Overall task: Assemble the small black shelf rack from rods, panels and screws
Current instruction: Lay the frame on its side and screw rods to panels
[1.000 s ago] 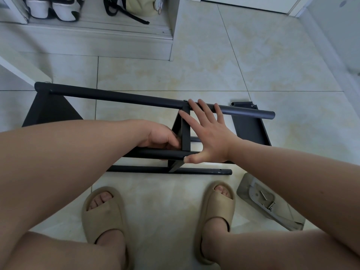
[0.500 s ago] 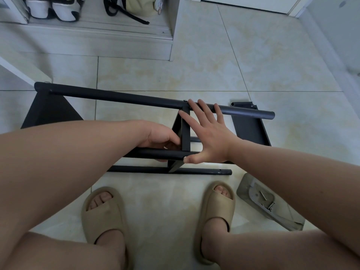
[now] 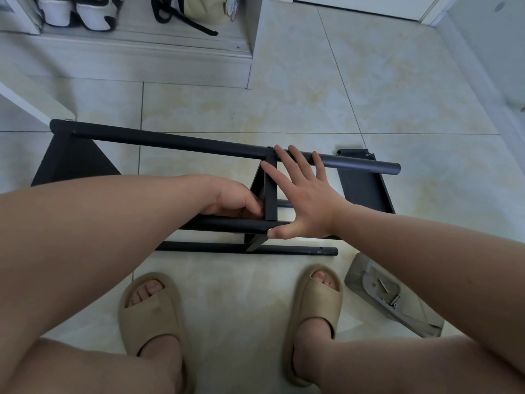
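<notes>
Rack, part-built, on its side on floor: unmoved this past second. Right hand stays spread flat, bracing middle panel. Left hand curled behind it, hold hidden. Joint probably still being fastened.

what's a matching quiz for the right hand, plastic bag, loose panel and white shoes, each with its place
1 right hand
2 plastic bag
3 loose panel
4 white shoes

a on the low shelf
b spread flat on the middle panel
c on the floor by the right slipper
d behind the top rod's right end

Pairs: 1-b, 2-c, 3-d, 4-a
</notes>
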Motion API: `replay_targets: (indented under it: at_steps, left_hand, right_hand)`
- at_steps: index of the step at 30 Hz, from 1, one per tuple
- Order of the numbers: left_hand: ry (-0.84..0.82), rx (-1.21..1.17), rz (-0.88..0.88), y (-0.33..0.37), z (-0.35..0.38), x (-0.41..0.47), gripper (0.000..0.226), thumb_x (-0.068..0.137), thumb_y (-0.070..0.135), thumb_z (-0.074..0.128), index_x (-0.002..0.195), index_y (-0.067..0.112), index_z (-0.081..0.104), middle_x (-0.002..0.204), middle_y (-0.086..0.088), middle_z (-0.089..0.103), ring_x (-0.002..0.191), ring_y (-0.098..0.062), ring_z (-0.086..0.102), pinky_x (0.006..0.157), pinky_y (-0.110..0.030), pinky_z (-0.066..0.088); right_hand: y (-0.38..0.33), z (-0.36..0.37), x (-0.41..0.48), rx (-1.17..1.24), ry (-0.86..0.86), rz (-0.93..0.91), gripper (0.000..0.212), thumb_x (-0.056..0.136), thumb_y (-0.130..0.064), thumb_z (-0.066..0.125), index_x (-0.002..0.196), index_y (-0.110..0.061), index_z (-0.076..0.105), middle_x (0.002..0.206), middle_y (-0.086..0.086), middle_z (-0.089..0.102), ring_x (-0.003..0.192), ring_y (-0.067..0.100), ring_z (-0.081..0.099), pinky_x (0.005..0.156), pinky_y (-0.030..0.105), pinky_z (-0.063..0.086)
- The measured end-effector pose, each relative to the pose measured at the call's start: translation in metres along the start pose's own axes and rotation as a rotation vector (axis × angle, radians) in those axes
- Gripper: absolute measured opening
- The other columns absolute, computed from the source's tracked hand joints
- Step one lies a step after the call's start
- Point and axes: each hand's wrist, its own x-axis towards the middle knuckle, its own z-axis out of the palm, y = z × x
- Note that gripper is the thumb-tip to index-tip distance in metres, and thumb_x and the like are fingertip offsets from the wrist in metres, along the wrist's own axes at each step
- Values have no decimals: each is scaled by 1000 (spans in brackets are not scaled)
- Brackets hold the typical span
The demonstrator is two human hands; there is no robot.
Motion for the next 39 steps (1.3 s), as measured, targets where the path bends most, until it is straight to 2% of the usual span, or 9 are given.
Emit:
replay_targets:
  at_steps: [4, 9, 13, 16, 19, 25, 29, 33, 39]
  left_hand:
    - [-22, -14, 12, -1, -1, 1, 27, 92, 2, 52, 84, 15, 74, 86, -4, 74, 84, -19, 67, 82, -28, 49]
    - [-8, -29, 22, -2, -1, 2, 22, 91, -1, 52, 94, 10, 71, 99, -11, 69, 95, -24, 63, 96, -35, 46]
    - [8, -60, 9, -2, -1, 2, 21, 91, 0, 52, 101, 8, 68, 104, -12, 65, 96, -26, 61, 98, -38, 47]
    - [4, -101, -77, -2, -1, 2, 20, 95, 12, 50, 108, 11, 66, 101, -9, 65, 88, -22, 60, 83, -36, 51]
    - [7, -87, -112, -1, -1, 2, 21, 96, 22, 54, 109, 14, 68, 96, -3, 68, 89, -19, 61, 83, -34, 51]
    - [17, -39, -70, 0, 0, 1, 14, 93, 13, 56, 90, 10, 69, 74, -3, 67, 65, -16, 61, 71, -30, 50]
    - [22, 0, -38, 0, 1, -1, 15, 93, 9, 54, 91, 8, 69, 77, -7, 67, 73, -22, 60, 74, -31, 48]
    - [12, 6, -2, 0, 0, -2, 20, 93, 4, 53, 94, 11, 72, 94, -9, 71, 93, -26, 62, 93, -36, 45]
    - [-11, -34, 5, -1, -1, 0, 21, 93, 2, 51, 96, 10, 70, 98, -10, 68, 91, -24, 62, 88, -34, 47]
  right_hand:
    - [0, 0, 0, -3, -4, 1, 125, 62, -96, 37, 161, -32, -6, 168, 4, -21, 153, 29, -23, 120, 63, -12]
    - [0, 0, 0, -3, 1, 1, 126, 62, -96, 37, 161, -31, -5, 168, 5, -20, 154, 29, -22, 120, 63, -11]
    - [0, 1, 0, -2, 5, 0, 125, 62, -96, 37, 161, -31, -5, 168, 5, -19, 154, 29, -22, 120, 63, -11]
    - [1, 1, 0, -2, 6, -1, 125, 63, -96, 38, 161, -31, -5, 168, 5, -19, 153, 29, -22, 120, 63, -12]
    - [1, 1, 0, 3, 8, -2, 125, 63, -96, 39, 161, -32, -5, 168, 4, -20, 153, 28, -23, 120, 63, -12]
    - [1, 2, 0, -1, 9, -3, 125, 63, -96, 39, 161, -31, -5, 168, 4, -20, 153, 29, -22, 120, 63, -12]
    - [1, 1, 0, -3, 11, -3, 125, 63, -96, 38, 161, -31, -5, 168, 4, -20, 153, 29, -22, 120, 62, -13]
    - [1, 1, 0, 1, 11, -2, 125, 63, -96, 38, 161, -31, -5, 168, 4, -20, 153, 28, -23, 120, 62, -14]
    - [1, 2, 0, -4, 15, -1, 125, 63, -96, 38, 161, -31, -4, 168, 5, -19, 154, 29, -22, 120, 61, -14]
